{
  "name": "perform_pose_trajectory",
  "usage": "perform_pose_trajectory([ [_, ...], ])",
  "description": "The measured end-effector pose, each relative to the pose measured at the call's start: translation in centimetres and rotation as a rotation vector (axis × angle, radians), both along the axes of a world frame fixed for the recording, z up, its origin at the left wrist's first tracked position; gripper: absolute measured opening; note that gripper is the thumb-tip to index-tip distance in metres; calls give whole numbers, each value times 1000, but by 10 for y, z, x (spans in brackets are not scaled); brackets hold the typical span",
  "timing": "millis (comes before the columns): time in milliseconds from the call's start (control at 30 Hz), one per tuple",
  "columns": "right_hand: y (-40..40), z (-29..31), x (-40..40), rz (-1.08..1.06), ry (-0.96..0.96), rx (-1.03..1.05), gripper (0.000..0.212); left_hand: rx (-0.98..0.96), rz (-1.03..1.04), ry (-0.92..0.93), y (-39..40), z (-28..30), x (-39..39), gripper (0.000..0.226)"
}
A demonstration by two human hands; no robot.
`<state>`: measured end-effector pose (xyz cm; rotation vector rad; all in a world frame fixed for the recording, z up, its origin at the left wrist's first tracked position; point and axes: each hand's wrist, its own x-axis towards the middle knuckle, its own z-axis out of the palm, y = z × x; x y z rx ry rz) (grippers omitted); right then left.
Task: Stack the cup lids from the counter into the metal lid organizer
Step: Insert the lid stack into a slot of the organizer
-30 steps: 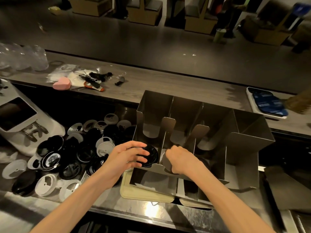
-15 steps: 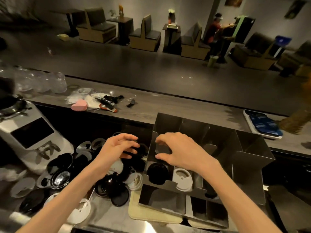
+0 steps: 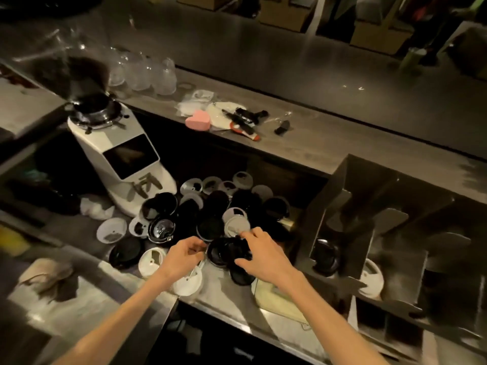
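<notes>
Head view: both forearms reach forward from the bottom edge over the steel counter (image 3: pixel 226 299) to the near side of the lid pile (image 3: pixel 216 212). Left hand (image 3: pixel 184 255) has its fingers curled inward, thumb toward fingertips; it seems to pinch something thin and pale, but motion blur hides what, so the hold cannot be told. Right hand (image 3: pixel 261 255) is spread and half curled, thumb and fingers round the rim of a black lid (image 3: pixel 224 252) at the pile's near edge. A white lid (image 3: pixel 188 283) lies just below the left hand, close to the counter's front lip. Black and white lids overlap in the dim light; individual black ones blur together. The metal lid organizer (image 3: pixel 369 201) stands to the right of the pile, its right side cut off by the frame; one front slot holds black lids (image 3: pixel 325 256), the next a white lid (image 3: pixel 373 279). A white grinder (image 3: pixel 123 164) bounds the pile on the left, and a raised shelf (image 3: pixel 316 143) runs behind it. Bare counter shows between the pile and the organizer.
</notes>
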<state>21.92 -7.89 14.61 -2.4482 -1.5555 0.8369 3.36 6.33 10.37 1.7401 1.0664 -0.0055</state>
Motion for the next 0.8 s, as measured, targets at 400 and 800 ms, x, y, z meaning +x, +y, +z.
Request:
perform_pose_trajectory([
  [400, 37, -119, -31, -88, -74, -184, 90, 470, -421, 404, -13, -131, -50, 75],
  [800, 43, -150, -35, -74, -221, -172, 59, 497, -374, 277, -15, -141, -55, 49],
])
